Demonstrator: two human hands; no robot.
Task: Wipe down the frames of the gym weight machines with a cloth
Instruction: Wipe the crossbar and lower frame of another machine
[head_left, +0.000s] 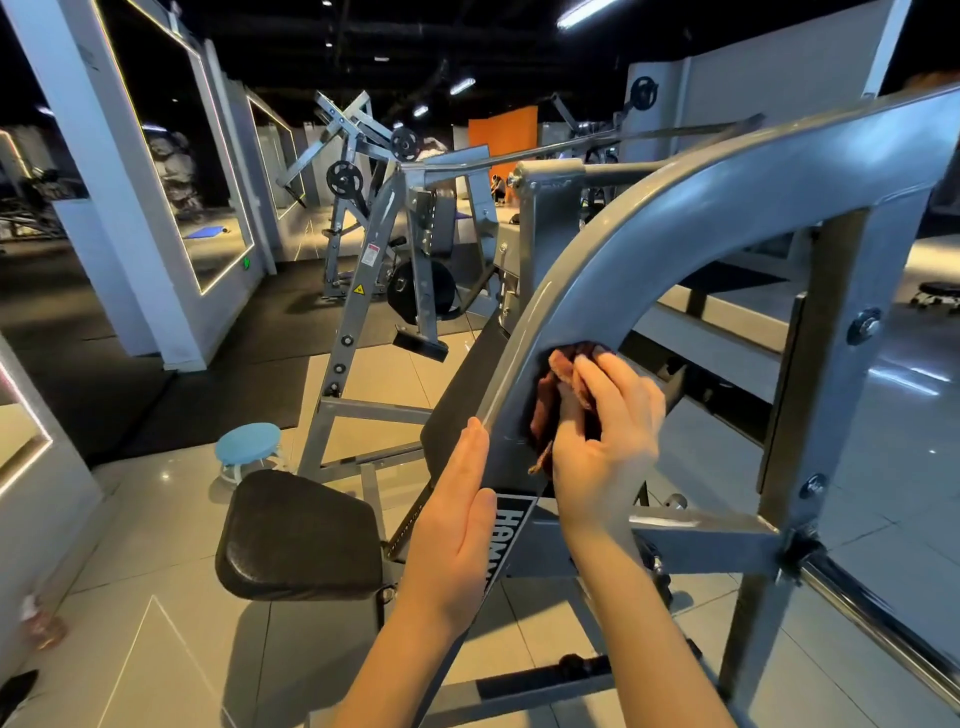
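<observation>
Both forearms reach up from the bottom of the head view to the nearest weight machine. The left hand (457, 519) is flat, fingers straight and pressed together, its edge laid along the left edge of the grey frame beam (675, 218), just above the black lettered label (511, 530). The right hand (605, 436) sits just right of it and slightly higher. Its fingers curl round a bunched reddish-brown cloth (556, 395) and press it onto the beam's side face.

The beam's long axis rises from between the hands, then bends in an arc up and to the right, so most of its length lies above and right of the cloth. The right hand is the nearer one to that stretch, and the likely next stroke follows the curve upward while the left hand braces.

Lower left, a black seat pad (298, 535) stands apart from the hands, with a pale blue stool (248, 441) beyond it on the tiled floor (156, 597).
</observation>
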